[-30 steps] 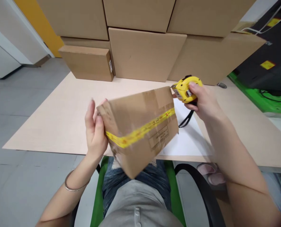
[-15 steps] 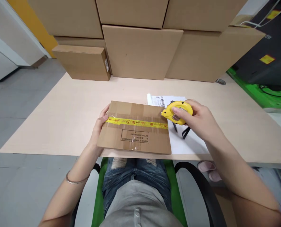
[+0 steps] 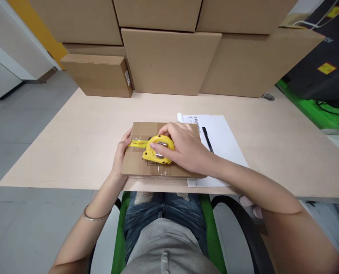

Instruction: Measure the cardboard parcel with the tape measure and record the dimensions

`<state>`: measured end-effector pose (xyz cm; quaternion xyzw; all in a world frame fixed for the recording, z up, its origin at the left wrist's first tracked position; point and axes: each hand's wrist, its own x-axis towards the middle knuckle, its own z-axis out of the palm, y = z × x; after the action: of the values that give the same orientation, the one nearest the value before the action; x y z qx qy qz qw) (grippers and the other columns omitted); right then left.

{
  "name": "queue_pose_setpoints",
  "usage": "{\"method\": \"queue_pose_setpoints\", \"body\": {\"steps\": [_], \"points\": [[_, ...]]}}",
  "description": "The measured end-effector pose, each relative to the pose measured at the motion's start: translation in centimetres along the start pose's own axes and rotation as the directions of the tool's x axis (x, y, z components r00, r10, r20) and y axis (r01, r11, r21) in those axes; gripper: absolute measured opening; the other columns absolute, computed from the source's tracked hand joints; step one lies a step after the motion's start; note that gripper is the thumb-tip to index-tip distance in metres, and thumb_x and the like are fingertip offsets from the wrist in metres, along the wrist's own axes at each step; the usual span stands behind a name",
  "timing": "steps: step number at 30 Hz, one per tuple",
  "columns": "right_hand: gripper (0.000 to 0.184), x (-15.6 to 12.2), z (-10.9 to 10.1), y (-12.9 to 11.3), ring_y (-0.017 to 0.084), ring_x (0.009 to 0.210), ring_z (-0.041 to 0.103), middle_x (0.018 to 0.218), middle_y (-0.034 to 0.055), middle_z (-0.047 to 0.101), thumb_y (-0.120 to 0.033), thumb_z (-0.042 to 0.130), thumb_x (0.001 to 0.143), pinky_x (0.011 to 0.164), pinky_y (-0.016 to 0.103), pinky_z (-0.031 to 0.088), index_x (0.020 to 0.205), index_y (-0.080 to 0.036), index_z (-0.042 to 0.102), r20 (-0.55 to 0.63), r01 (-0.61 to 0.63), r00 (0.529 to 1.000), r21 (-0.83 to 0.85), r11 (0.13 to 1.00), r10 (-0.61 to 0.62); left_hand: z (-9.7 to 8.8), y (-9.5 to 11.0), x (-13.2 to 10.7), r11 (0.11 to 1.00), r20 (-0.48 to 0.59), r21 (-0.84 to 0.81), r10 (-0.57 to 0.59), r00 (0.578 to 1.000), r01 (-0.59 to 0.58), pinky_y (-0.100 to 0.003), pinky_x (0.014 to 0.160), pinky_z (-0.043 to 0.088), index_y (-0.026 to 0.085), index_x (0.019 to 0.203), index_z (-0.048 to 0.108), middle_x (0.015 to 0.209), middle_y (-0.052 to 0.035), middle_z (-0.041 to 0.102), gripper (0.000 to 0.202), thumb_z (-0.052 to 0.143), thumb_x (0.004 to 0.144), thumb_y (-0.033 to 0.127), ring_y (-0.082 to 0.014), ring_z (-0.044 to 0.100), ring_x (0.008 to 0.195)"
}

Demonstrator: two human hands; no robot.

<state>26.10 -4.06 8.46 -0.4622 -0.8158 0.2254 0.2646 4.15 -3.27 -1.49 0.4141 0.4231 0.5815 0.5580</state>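
Note:
A flat cardboard box point(image 3: 138, 165) lies at the front edge of the table, with yellow printed tape point(image 3: 138, 143) across its top. My left hand point(image 3: 121, 150) grips the box's left side, thumb on the top near the tape's end. In my right hand point(image 3: 183, 146) is a yellow tape measure point(image 3: 158, 149), held just over the middle of the box with the thumb on its side. The right hand and tape measure cover much of the box's top and its printed label. Whether the tape measure touches the box I cannot tell.
A notepad point(image 3: 226, 146) with a black pen point(image 3: 207, 139) on it lies right of the box. Large cartons point(image 3: 169, 62) are stacked along the back of the table point(image 3: 55, 152). A smaller carton point(image 3: 98, 76) stands at the back left.
My right hand has carried the tape measure left, from the box's right edge to over its middle. The box tilts slightly differently, while my left hand keeps its hold.

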Motion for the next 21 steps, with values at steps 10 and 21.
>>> {"method": "queue_pose_setpoints", "body": {"steps": [10, 21], "points": [[0.043, -1.4, -6.5, 8.4, 0.030, 0.077, 0.062, 0.076, 0.0085, 0.065, -0.058, 0.048, 0.105, 0.073, 0.042, 0.040, 0.076, -0.027, 0.047, -0.127, -0.479, 0.878, -0.267, 0.836, 0.462, -1.2, -0.1, 0.1, 0.985, -0.037, 0.158, 0.075, 0.997, -0.068, -0.045, 0.129, 0.045, 0.037, 0.149, 0.065, 0.163, 0.0002, 0.061, 0.053, 0.064, 0.097, 0.048, -0.0319, 0.049, 0.158], [0.043, -6.8, -4.4, 14.4, 0.021, 0.064, 0.050, 0.068, 0.0031, 0.060, -0.056, 0.051, 0.101, 0.064, 0.036, 0.038, 0.070, -0.026, 0.049, 0.177, -0.562, 0.794, -0.153, 0.813, 0.582, -2.1, 0.0, -0.3, 0.952, -0.069, 0.295, 0.108, 0.992, -0.083, -0.056, 0.135, 0.033, 0.035, 0.137, 0.076, 0.155, 0.0001, 0.067, 0.042, 0.062, 0.099, 0.049, -0.0355, 0.053, 0.153]]}}
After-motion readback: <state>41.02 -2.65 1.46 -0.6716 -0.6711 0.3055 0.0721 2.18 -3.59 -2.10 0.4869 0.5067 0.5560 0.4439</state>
